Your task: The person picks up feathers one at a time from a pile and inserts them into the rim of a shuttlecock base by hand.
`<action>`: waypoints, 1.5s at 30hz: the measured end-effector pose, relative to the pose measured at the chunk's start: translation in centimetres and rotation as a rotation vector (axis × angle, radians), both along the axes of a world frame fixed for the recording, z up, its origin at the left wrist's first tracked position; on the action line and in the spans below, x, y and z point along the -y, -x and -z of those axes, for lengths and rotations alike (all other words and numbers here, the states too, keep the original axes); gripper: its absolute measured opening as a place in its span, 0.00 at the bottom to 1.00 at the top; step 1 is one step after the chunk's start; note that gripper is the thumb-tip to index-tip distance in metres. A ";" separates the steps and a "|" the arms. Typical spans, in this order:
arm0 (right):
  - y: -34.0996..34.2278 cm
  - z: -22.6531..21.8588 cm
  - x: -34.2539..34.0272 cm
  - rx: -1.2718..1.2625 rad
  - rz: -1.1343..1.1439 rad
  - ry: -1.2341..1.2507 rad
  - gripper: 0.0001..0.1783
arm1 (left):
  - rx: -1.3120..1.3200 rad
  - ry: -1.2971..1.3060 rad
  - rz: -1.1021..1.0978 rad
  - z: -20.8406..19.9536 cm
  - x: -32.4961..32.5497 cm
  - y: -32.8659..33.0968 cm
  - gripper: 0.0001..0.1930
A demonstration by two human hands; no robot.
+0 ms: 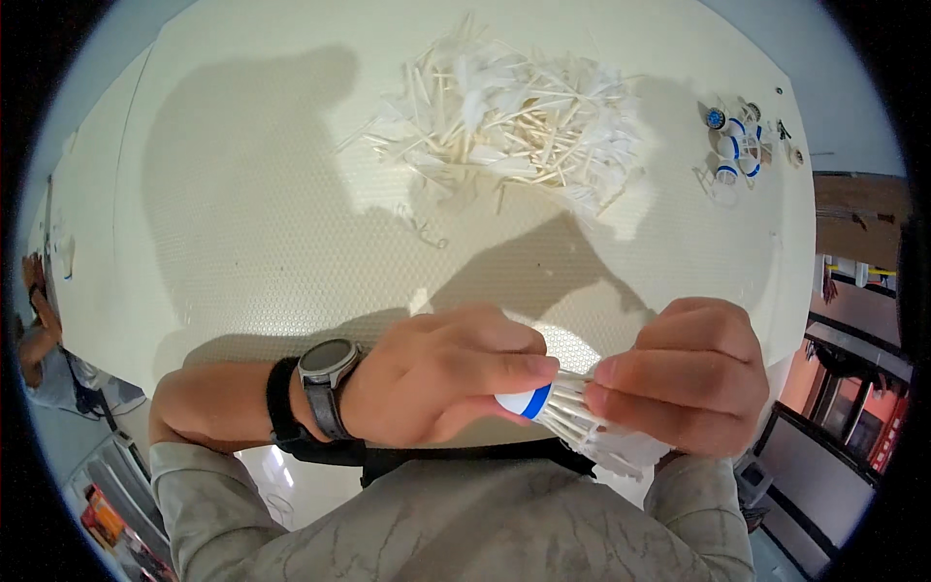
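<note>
Between my two hands, close to my body, is a white feather shuttlecock [572, 424] with a blue band round its cork base. My left hand [456, 373] is closed round the base, thumb over the band. The fingers of my right hand [684, 378] pinch the feather shafts just past the base; their tips partly cover the shafts. White feathers stick out below the right hand. On the table beyond lies a loose heap of white feathers and shafts [524, 121].
Several cork bases with blue bands [742, 145] are grouped at the far right of the white textured table [242, 223]. A thin curled thread [424, 231] lies in front of the feather heap. At the far left edge another person's arm [41, 315] shows.
</note>
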State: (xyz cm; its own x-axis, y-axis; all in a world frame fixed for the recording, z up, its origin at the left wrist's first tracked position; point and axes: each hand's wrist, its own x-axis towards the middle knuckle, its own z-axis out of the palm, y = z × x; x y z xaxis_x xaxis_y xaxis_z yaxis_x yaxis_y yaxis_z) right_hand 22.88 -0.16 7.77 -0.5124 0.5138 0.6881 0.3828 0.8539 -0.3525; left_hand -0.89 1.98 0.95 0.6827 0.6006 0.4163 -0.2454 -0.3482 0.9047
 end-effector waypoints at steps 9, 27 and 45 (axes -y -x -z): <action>0.1 0.0 0.2 0.001 -0.026 0.011 0.13 | 0.060 -0.257 -0.034 0.1 -0.6 -0.4 0.23; -0.5 0.5 -0.7 -0.197 0.175 0.670 0.22 | 0.045 -0.203 -0.169 0.3 -1.2 -0.4 0.19; 0.0 -5.5 10.2 -0.954 -0.251 -0.288 0.11 | -0.051 0.198 -0.263 1.9 -0.4 -1.5 0.16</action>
State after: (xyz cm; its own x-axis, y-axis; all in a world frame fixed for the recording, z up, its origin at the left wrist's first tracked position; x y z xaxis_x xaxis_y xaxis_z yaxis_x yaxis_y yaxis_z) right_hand 22.88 -10.40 13.22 0.2426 0.2184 0.9452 -0.1507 0.9710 -0.1857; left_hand 0.60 2.37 -0.98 0.5102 0.8251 0.2428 -0.1230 -0.2094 0.9701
